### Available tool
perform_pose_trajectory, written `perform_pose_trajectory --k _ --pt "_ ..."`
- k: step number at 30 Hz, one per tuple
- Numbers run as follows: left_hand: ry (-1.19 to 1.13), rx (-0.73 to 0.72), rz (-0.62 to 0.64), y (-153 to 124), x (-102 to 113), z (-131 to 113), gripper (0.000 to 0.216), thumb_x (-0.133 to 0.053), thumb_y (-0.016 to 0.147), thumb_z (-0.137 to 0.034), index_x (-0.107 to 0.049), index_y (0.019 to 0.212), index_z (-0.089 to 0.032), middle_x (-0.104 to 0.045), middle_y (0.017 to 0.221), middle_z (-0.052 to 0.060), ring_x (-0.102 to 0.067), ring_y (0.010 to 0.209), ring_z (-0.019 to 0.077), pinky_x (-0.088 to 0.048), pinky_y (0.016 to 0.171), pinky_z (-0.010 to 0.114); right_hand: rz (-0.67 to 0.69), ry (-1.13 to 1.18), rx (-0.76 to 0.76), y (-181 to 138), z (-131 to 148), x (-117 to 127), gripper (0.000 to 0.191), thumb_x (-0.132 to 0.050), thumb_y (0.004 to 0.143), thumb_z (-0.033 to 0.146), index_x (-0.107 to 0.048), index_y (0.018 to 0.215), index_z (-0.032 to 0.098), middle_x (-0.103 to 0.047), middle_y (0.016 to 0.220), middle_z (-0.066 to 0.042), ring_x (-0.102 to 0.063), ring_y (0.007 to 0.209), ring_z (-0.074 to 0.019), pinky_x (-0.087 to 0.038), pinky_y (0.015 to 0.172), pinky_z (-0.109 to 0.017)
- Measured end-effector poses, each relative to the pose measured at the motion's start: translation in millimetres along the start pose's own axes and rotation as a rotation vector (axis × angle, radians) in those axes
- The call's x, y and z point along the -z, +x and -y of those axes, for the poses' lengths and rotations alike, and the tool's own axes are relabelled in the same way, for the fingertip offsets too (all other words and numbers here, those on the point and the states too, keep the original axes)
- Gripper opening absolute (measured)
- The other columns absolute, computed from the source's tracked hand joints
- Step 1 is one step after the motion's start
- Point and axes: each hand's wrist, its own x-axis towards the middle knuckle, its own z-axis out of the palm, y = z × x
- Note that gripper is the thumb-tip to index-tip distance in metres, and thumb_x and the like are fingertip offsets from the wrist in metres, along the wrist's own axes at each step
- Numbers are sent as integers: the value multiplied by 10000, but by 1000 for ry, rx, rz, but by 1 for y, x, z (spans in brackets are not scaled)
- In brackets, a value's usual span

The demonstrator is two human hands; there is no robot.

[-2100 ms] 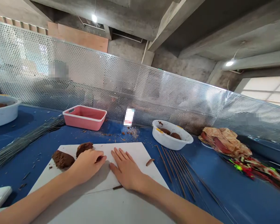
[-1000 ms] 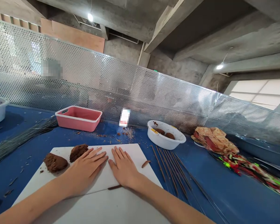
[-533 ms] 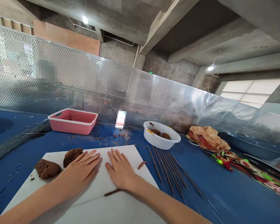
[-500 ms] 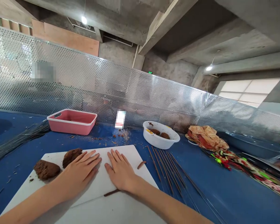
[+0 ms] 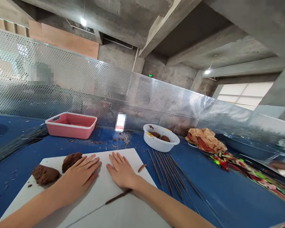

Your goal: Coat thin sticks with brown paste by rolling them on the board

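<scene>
Blue bench top runs under a white cutting board, where both hands lie flat with fingers spread, pinching nothing. The right hand is the nearer to a thin rod of brown clay-like paste, which lies on the board just below that wrist, its long axis slanting from lower left up toward the arm. The left hand rests just beside a brown lump, with a second lump farther left (a short brown piece sits near the board's right edge). Beyond lie loose brown sticks, a white bowl holding more lumps, a pink tray and a perforated metal screen.
</scene>
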Motion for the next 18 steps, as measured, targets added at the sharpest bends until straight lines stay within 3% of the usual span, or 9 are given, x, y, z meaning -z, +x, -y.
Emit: perform_pose_trajectory --k 2,7,9,11,16,18 --pt "20 -9 -8 0 -2 2 470 -393 1069 -406 -567 1494 -306 -540 1563 10 -482 1460 284 -382 1232 542 -11 1 26 -8 1 -1 684 -239 1083 540 -253 1653 163 -141 1729 -74 -80 1605 -250 -83 1303 -500" --pt "-12 -17 -43 -2 -1 -1 444 -413 1076 -395 -580 1478 -306 -553 1558 11 -476 1463 272 -358 1243 512 3 -3 95 -73 5 -10 657 -287 1082 535 -247 1660 225 -102 1730 -38 -68 1606 -251 -100 1307 -491" --pt "-39 -22 -61 -3 0 -3 441 -415 1081 -387 -578 1479 -288 -559 1554 19 -477 1461 262 -349 1246 486 17 -2 104 -85 5 -10 648 -306 1079 538 -248 1660 257 -105 1729 -16 -84 1605 -255 -107 1308 -494" --pt "-48 -28 -79 -3 0 -3 430 -421 1081 -370 -594 1464 -276 -576 1538 23 -478 1459 256 -340 1248 465 -4 -13 97 -77 3 -8 627 -295 1083 533 -273 1653 274 -138 1726 0 -112 1603 -254 -115 1307 -499" --pt "-19 -68 -130 -1 -8 3 425 -458 1061 -400 -625 1433 -284 -622 1491 26 -518 1427 258 -360 1230 456 -57 -27 -7 -16 -2 2 641 -239 1090 518 -305 1642 199 -177 1721 -34 -109 1604 -247 -104 1305 -495" --pt "-13 -75 -153 0 -10 4 421 -463 1056 -400 -634 1423 -287 -634 1478 28 -535 1413 253 -373 1221 446 -51 -21 -11 -12 -3 5 657 -236 1089 525 -294 1645 180 -167 1723 -50 -99 1605 -247 -95 1305 -485"
